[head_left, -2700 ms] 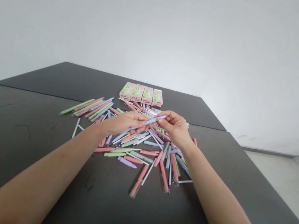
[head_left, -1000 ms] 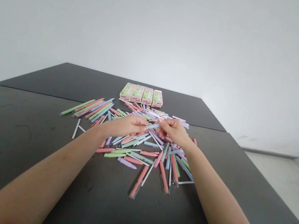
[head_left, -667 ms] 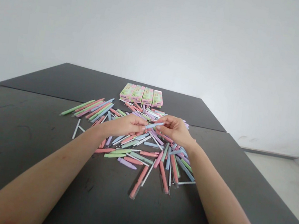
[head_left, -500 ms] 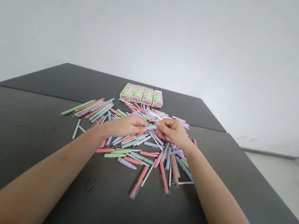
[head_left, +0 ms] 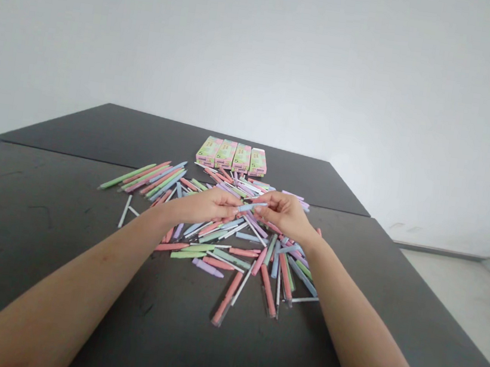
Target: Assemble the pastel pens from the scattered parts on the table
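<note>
My left hand [head_left: 210, 205] pinches one end of a light blue pen barrel [head_left: 248, 207] between thumb and fingers. From the other side, my right hand [head_left: 285, 214] has thumb and forefinger closed around the barrel's far end. Both hands are just above a heap of loose pen parts. Pastel barrels lie there, such as a coral capped one [head_left: 227, 299] and a lilac one [head_left: 208, 268], mixed with thin white refills [head_left: 243, 284]. The fingers partly cover the barrel's ends.
Several pens [head_left: 149, 178] lie side by side in a slanted row left of the heap. Behind it, several green and pink boxes [head_left: 224, 154] stand in a row on the dark table [head_left: 37, 252]. A pale wall [head_left: 263, 47] rises behind the table.
More of the blue barrel shows between my hands, and my right fingers have shifted slightly along it. The heap, the row of pens and the boxes stay as they were.
</note>
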### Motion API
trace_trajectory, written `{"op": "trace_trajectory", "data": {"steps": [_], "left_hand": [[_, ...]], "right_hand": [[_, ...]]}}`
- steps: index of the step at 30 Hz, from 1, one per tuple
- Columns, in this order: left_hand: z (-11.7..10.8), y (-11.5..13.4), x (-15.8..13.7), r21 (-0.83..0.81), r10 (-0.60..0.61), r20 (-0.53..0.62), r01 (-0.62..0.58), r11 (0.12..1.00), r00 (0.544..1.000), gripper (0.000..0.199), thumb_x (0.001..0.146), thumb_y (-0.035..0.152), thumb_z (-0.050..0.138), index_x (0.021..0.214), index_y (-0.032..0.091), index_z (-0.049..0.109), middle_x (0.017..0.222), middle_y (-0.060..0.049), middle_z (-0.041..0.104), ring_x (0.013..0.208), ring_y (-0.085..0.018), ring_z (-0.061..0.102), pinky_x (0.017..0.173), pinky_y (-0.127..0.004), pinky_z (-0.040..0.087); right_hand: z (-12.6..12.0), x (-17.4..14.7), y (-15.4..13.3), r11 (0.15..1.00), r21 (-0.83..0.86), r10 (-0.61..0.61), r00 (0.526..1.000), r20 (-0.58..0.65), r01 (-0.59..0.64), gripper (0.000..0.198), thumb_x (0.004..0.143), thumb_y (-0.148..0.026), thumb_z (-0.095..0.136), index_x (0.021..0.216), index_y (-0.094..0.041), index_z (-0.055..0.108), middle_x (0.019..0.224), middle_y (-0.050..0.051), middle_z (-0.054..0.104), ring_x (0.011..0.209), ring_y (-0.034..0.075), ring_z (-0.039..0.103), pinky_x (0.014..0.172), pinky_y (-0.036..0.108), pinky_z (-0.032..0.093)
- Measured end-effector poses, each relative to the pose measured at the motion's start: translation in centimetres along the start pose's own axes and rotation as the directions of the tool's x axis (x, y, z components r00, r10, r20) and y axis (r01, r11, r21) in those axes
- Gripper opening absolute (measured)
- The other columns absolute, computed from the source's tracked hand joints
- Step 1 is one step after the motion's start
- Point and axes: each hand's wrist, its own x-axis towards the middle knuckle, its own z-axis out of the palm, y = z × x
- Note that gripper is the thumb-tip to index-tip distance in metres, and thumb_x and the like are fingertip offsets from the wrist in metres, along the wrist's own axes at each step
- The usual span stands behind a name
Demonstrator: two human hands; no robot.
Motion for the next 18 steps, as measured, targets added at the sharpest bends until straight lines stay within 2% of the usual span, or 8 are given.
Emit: {"op": "trace_trajectory", "data": {"steps": [4, 7, 10, 12, 14, 18], "left_hand": [[-0.03, 0.51, -0.1, 0.09, 0.009, -0.017, -0.008, 0.996, 1.0, 0.026, 0.086, 0.03, 0.051, 0.093, 0.011, 0.067, 0.062, 0.001, 0.05, 0.055, -0.009, 0.041, 0.052, -0.022, 0.031], [-0.03, 0.68, -0.16, 0.103, 0.006, -0.01, -0.005, 0.995, 1.0, 0.028, 0.086, 0.031, 0.05, 0.094, 0.011, 0.068, 0.064, 0.001, 0.053, 0.057, -0.01, 0.043, 0.053, -0.022, 0.032], [0.0, 0.51, -0.14, 0.046, -0.008, 0.002, 0.008, 0.999, 1.0, 0.028, 0.086, 0.032, 0.051, 0.094, 0.01, 0.067, 0.062, 0.001, 0.051, 0.054, -0.01, 0.041, 0.051, -0.022, 0.031], [0.01, 0.26, -0.1, 0.009, -0.009, 0.004, 0.009, 1.0, 1.0, 0.027, 0.086, 0.032, 0.051, 0.091, 0.011, 0.066, 0.061, 0.002, 0.049, 0.052, -0.009, 0.039, 0.05, -0.022, 0.03], [-0.01, 0.02, -0.08, -0.007, -0.002, 0.008, 0.002, 1.0, 1.0, 0.025, 0.086, 0.031, 0.051, 0.09, 0.011, 0.066, 0.061, 0.002, 0.047, 0.051, -0.008, 0.038, 0.05, -0.022, 0.029], [-0.08, -0.01, -0.08, 0.032, 0.016, 0.006, -0.017, 0.999, 1.0, 0.025, 0.087, 0.029, 0.05, 0.093, 0.011, 0.067, 0.061, 0.002, 0.047, 0.053, -0.009, 0.039, 0.051, -0.022, 0.03]], "right_hand": [[0.32, 0.09, 0.36, 0.989, -0.145, 0.025, 0.999, -0.022, -0.028, 0.044, 0.084, -0.053, 0.059, 0.064, -0.014, 0.063, 0.05, 0.001, 0.059, 0.041, 0.006, 0.043, 0.041, 0.02, 0.03], [0.34, 0.18, 0.58, 0.984, -0.176, 0.032, 0.999, -0.034, -0.037, 0.049, 0.086, -0.056, 0.054, 0.06, -0.015, 0.061, 0.046, 0.0, 0.056, 0.039, 0.007, 0.044, 0.041, 0.02, 0.032], [0.18, 0.16, 0.43, 0.991, -0.134, 0.023, 1.0, 0.001, -0.023, 0.044, 0.085, -0.054, 0.057, 0.068, -0.014, 0.065, 0.054, 0.002, 0.061, 0.047, 0.009, 0.053, 0.046, 0.021, 0.039], [0.07, 0.09, 0.11, 0.999, -0.046, -0.019, 0.999, 0.039, 0.02, 0.034, 0.082, -0.049, 0.064, 0.085, -0.015, 0.067, 0.068, 0.002, 0.067, 0.057, 0.011, 0.06, 0.054, 0.022, 0.045], [0.05, 0.01, -0.18, 0.997, 0.034, -0.072, 0.995, 0.067, 0.07, 0.032, 0.077, -0.04, 0.072, 0.097, -0.017, 0.066, 0.081, 0.003, 0.069, 0.066, 0.012, 0.063, 0.06, 0.023, 0.048], [0.22, -0.03, -0.04, 0.996, 0.063, -0.071, 0.997, 0.033, 0.069, 0.026, 0.075, -0.034, 0.074, 0.092, -0.016, 0.067, 0.078, 0.003, 0.07, 0.067, 0.012, 0.063, 0.061, 0.024, 0.048]]}}
